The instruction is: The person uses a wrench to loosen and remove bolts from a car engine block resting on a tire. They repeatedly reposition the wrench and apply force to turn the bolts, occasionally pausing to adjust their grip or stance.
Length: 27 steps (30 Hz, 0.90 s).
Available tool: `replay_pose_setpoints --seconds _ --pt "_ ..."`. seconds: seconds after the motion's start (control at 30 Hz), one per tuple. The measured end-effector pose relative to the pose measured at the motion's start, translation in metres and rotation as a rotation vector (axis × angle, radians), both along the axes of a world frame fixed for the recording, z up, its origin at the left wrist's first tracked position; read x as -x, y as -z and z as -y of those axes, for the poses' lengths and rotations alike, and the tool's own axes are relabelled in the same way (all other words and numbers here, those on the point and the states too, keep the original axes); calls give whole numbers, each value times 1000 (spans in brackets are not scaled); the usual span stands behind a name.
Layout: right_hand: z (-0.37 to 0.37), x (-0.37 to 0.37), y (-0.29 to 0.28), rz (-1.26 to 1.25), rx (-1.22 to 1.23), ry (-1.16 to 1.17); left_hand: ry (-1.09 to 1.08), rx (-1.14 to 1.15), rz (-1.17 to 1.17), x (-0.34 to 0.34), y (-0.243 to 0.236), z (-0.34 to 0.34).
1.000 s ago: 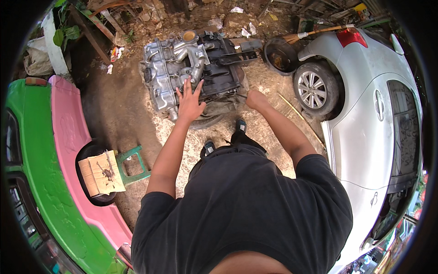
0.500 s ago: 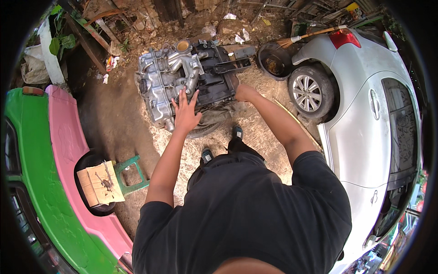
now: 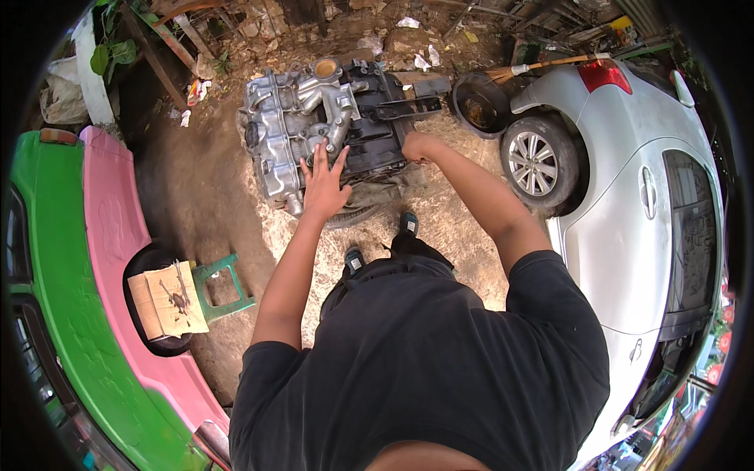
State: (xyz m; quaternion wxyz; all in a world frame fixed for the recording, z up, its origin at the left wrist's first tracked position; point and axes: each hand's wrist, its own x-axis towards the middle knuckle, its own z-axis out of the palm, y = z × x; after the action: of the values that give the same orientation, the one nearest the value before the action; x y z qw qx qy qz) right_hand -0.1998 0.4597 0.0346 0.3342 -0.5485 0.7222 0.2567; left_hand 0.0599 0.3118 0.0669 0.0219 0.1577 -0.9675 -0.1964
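Person (image 3: 424, 337) standing before me, left forearm (image 3: 283, 275) stretching forward, left hand (image 3: 323, 187) pointing ahead palm-down, fingers (image 3: 320, 157) fanning apart, right forearm (image 3: 479, 192) angling inward, elbow (image 3: 525, 235) bending outward, right hand (image 3: 421, 147) forming a fist

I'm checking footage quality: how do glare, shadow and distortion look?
Head view: glare whitens part of the silver car; head view: ground left of the engine lies in shade; head view: the green vehicle curves along the dark rim.

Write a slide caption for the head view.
Left hand spread on an engine, right hand curled at its dark side, between a green-and-pink vehicle and a silver car.
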Motion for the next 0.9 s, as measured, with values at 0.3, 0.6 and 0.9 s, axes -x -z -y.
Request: replay_pose_setpoints --seconds 0.3,0.6,0.9 --pt "-43 -4 1 150 260 674 3 14 -18 -1 4 2" --pt "-57 -46 -7 470 582 1624 8 1 1 0 0 1" --pt "-30 -57 -16 -118 261 335 9 -14 -26 -2 3 2"
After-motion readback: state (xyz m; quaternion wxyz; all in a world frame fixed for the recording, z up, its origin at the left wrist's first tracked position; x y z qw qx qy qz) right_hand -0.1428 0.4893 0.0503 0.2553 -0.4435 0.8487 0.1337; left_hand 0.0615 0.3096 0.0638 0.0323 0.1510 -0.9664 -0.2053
